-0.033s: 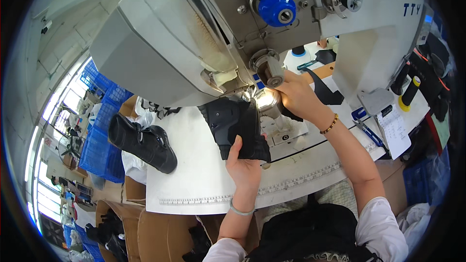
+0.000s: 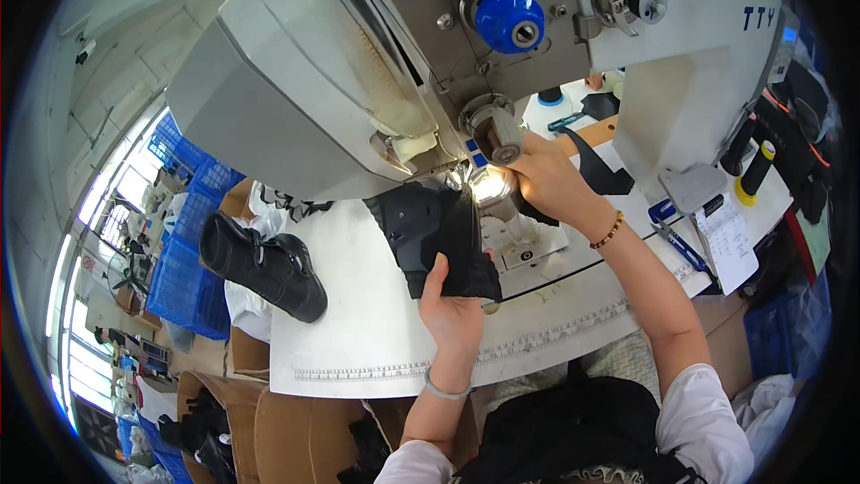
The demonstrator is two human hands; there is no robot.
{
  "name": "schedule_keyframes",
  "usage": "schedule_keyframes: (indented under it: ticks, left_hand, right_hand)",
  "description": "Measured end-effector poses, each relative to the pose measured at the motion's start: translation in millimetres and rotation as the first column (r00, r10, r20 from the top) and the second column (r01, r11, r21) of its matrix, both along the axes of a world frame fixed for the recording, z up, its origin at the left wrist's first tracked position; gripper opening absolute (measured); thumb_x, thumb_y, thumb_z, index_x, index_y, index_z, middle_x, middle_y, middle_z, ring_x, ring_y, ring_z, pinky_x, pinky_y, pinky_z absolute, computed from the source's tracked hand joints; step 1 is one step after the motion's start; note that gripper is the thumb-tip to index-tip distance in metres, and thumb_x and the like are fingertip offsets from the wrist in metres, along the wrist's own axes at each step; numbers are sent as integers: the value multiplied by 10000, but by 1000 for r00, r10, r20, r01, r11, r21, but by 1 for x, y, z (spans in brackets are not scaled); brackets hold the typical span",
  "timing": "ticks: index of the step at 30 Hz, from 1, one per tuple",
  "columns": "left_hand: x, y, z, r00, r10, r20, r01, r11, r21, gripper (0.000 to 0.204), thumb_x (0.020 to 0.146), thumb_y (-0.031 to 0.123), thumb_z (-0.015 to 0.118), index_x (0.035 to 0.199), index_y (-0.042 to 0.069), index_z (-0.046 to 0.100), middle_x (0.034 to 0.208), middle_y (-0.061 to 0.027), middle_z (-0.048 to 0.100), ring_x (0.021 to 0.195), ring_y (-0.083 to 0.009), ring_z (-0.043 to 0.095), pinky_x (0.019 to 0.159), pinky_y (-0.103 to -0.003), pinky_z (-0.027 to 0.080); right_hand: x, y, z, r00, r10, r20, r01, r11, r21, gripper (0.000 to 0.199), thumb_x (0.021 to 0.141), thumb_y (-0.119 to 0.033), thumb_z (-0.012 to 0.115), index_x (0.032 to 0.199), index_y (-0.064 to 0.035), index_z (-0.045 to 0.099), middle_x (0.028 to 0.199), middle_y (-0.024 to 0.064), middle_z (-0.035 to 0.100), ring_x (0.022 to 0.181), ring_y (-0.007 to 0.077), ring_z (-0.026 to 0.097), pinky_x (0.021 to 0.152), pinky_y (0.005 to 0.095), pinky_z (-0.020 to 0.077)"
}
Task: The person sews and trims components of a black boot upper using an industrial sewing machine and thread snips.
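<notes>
Black shoe-upper piece [image 2: 439, 242]: matte, with smoother panel and ridged edges; located beneath the head of the sewing machine [image 2: 542, 67]. Grasped thumb-uppermost by the left hand [image 2: 451, 315]. Right of the machine's stitching area: right hand [image 2: 557, 181], grip impossible to judge. Practically unchanged from the earlier frame.

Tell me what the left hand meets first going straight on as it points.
Moving with the black piece it grips, the left hand would probably meet the sewing machine's needle area first; depth is unclear, as the piece hides the fingers beneath.
</notes>
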State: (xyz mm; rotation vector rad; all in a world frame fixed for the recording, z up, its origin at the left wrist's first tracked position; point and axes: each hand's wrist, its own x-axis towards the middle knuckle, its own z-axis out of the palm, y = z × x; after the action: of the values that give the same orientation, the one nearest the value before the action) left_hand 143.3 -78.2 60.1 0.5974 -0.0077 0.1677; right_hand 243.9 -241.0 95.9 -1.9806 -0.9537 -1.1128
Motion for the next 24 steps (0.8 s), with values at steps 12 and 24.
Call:
schedule_keyframes:
  ticks: [12, 24]
  left_hand:
    - [-11, -17, -11, 1000, -25, 9, 25, 1000, 17, 325, 924, 170, 433, 1201, 2, 459, 1122, -122, 571, 928, -260, 587, 786, -357, 489]
    - [-17, 34, 55, 738, -464, 490, -668, -606, 433, 582, 631, 129, 619, 1192, 10, 516, 1275, -217, 450, 1216, -374, 399, 1016, -487, 291]
  right_hand:
    - [-10, -16, 0, 981, -8, -193, -1, 999, -49, 286, 739, 40, 548, 1017, -25, 571, 930, 100, 587, 844, 269, 562, 709, 331, 474]
    - [-61, 8, -4, 469, 492, -733, -208, 868, 450, 202, 829, -149, 539, 896, 37, 573, 613, 82, 551, 539, 73, 481, 468, 265, 375]
